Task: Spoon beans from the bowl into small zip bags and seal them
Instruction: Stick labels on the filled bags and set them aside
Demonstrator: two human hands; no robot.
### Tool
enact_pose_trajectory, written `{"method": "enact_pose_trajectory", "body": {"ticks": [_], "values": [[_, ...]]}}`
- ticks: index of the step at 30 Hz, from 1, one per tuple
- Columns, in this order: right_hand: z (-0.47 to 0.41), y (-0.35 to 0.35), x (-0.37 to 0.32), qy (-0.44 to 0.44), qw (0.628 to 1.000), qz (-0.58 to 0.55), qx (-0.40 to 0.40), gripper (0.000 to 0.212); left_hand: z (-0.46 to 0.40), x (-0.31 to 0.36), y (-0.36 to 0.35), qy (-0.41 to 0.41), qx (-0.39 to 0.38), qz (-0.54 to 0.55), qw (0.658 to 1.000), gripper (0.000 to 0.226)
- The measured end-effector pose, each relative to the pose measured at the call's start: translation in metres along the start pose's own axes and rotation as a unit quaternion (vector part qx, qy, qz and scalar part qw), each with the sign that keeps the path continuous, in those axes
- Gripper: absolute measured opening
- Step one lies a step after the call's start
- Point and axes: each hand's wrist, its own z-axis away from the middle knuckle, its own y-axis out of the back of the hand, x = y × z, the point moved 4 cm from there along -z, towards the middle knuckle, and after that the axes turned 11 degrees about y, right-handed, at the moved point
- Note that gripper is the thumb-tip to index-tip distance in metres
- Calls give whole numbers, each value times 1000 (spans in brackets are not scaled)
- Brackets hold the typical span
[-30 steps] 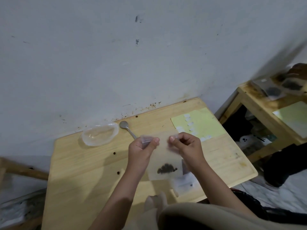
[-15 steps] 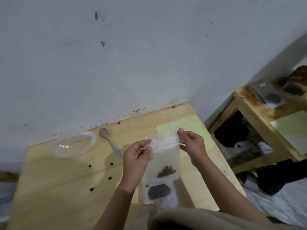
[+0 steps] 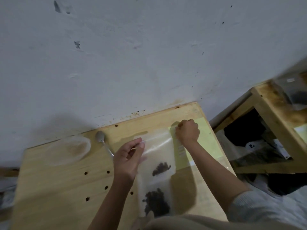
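Zip bag [image 3: 157, 150], clear plastic, held upright above the table [image 3: 54, 188] between both hands; a small clump of dark beans [image 3: 161, 168] sat at its bottom, the weight there probably keeping the film hanging straight for sealing. Left hand [image 3: 128, 159]: thumb and fingertips pinched the upper left edge of the bag, steadying that end of the strip. Right hand [image 3: 187, 131]: fingers curled tight at the upper right corner, apparently nipping the end of the zip; the contact itself was blurred. The two hands stood apart at opposite ends of the mouth, a placing that suits pressing the closure shut along its length. Second bag [image 3: 156, 201], holding a larger dark heap of beans, lay flat on the table below the first, near the person's body. Bowl [image 3: 71, 149], clear, stood at the table's far left by the wall, apparently empty. Spoon [image 3: 103, 142] lay just beside it, bowl end toward the wall. Yellow-green sheet [image 3: 206, 143] lay under the right forearm. Loose beans [image 3: 108, 172] scattered on the wood.
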Motion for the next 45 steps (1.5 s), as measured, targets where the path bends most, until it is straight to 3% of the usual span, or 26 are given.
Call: {"method": "enact_pose_trajectory", "body": {"ticks": [5,9,16,21,28,37,45], "values": [[-3,2,-1,-13,1000,-22,3,18,-2,-4,-6,10,-15,9,1000,19],[3,16,2,-28,987,-153,39,14,1,-7,-3,10,-30,17,999,22],[54,66,-24,34,925,-363,108,8,6,-7,14,-24,-32,25,999,37],[112,96,-58,92,865,-486,85,10,24,-1,26,-65,-26,22,997,36],[179,90,-114,192,880,-434,-1,11,57,9,55,-96,-38,34,994,21],[233,64,-165,231,901,-366,9,9,94,8,116,-136,-38,49,989,19],[269,42,-212,219,902,-367,61,29,94,0,183,-110,-22,45,993,24]]}}
